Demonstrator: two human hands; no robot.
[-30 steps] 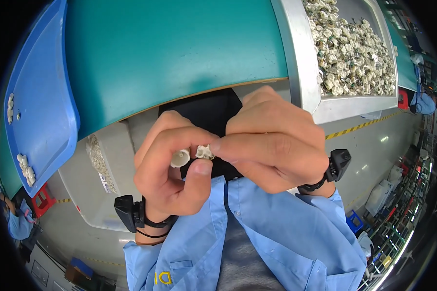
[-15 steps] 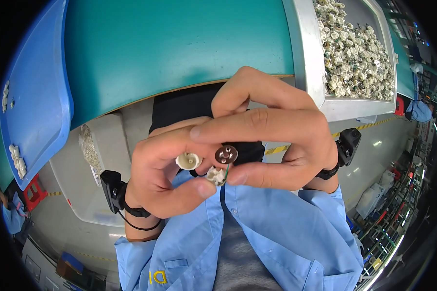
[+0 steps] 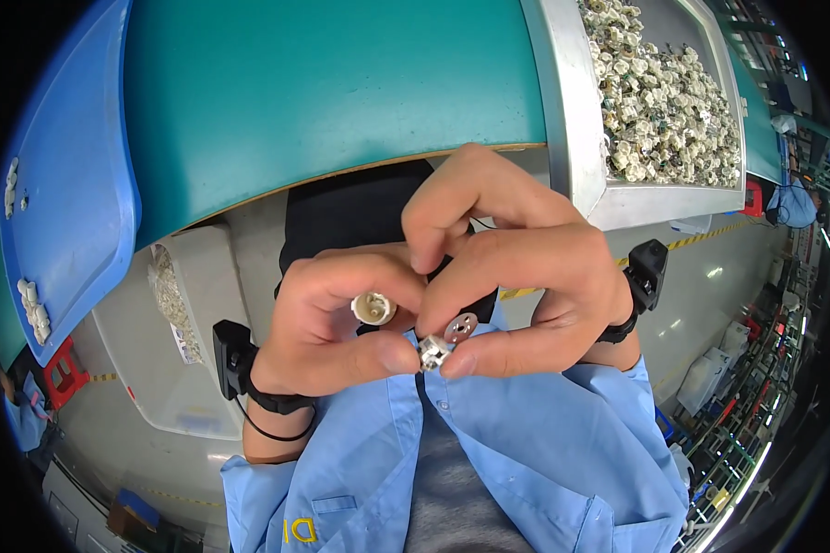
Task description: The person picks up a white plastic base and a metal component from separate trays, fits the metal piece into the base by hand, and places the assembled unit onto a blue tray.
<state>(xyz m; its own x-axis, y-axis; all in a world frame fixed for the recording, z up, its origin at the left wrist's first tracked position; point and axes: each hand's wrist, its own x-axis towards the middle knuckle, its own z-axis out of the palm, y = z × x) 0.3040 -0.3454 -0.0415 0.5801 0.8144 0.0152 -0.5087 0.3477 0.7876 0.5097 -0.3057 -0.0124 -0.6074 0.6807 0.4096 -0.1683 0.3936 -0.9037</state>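
A hollow white cup-shaped part (image 3: 374, 309) with a small post inside sits in the curled fingers of my left hand (image 3: 309, 318). A small white part with metal bits (image 3: 432, 353) is pinched between the thumb and forefinger of my right hand (image 3: 544, 295), and my left thumb tip reaches its left side. Just above it a thin round metal disc (image 3: 461, 327) with small holes stands tilted by my right thumb and forefinger. The right hand's other fingers arch above. Both hands are close together in front of my blue jacket (image 3: 369, 442).
Ahead lies a green tabletop (image 3: 341, 92). A metal-rimmed tray (image 3: 563, 120) heaped with small white parts (image 3: 664, 101) stands at the right. At the left is a blue tray (image 3: 74, 175) with several white pieces; below it are a pale bin (image 3: 207, 276) and a red stool (image 3: 65, 364).
The disc has tilted and moved right and down, toward my right thumb. The small white part has shifted right and turned. My right forefinger has come off my left hand and bent down.
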